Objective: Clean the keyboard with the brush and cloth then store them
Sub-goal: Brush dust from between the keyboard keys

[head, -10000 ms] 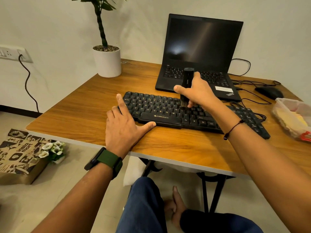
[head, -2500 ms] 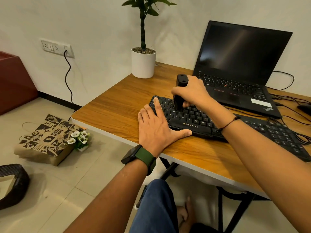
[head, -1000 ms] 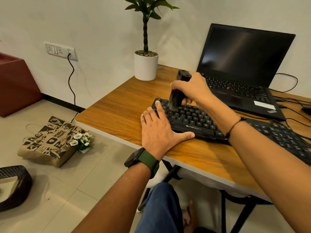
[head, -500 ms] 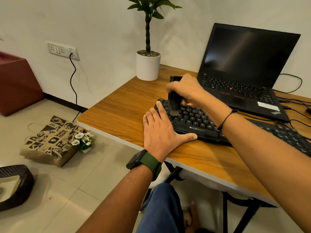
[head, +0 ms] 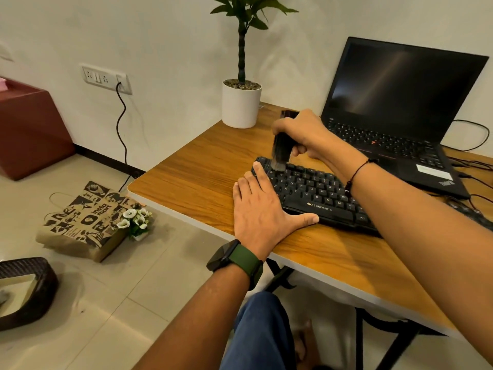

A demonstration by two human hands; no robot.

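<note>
— Item one?
— Keyboard (head: 317,193), black, flat on the wooden table (head: 202,172), in front of the open laptop (head: 394,113).
— Brush (head: 280,148)?
— Upright, bristles on the keyboard's far-left keys, right hand (head: 301,134) fingers wrapped round its body.
— Left hand (head: 264,212)?
— Flat, fingers spread, palm on the table, fingertips on the keyboard's left end, thumb along its front edge.
— Cloth?
— Cannot tell.

- Single view, head-mounted, wide-angle; looks forward and down from above the near edge of the wooden table (head: 202,169).
- Faces the far wall, angled slightly left; floor fills the left, laptop (head: 400,102) far right.
- Close range: both forearms enter from the near edge.
- No second view to compare.
</note>
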